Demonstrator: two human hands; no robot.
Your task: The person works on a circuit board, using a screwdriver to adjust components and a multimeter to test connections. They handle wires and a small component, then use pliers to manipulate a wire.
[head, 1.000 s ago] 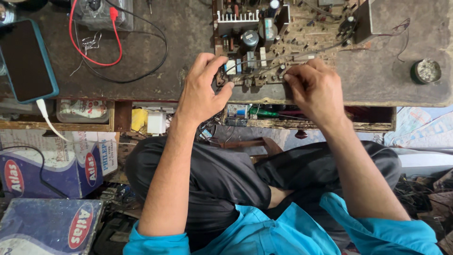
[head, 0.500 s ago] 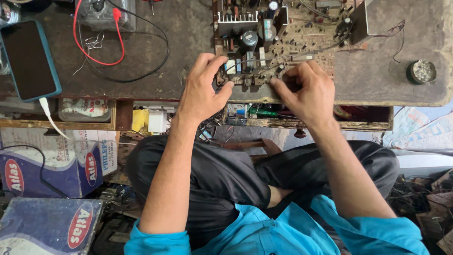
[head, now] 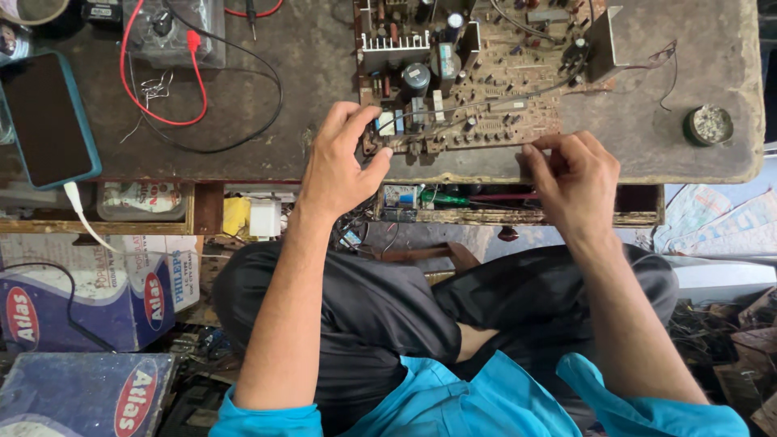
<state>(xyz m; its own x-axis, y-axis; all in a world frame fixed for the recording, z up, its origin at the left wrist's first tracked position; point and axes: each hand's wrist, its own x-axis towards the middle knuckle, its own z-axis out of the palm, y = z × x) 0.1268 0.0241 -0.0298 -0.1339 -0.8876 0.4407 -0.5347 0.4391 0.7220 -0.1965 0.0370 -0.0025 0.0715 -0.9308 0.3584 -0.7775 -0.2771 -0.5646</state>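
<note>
A brown circuit board crowded with capacitors, heat sinks and wires lies on the worn workbench. My left hand grips the board's near left corner, thumb under the edge and fingers on the parts there. My right hand has its fingertips pinched together at the board's near right edge. Whether something small sits between those fingertips is hidden.
A dark phone in a teal case lies at the left with a white cable. Red and black leads loop from a meter. A small round tin sits at the right. Cardboard boxes stand below the bench.
My right hand has slid to the right along the board's near edge and drawn back a little toward me. My left hand stays on the near left corner.
</note>
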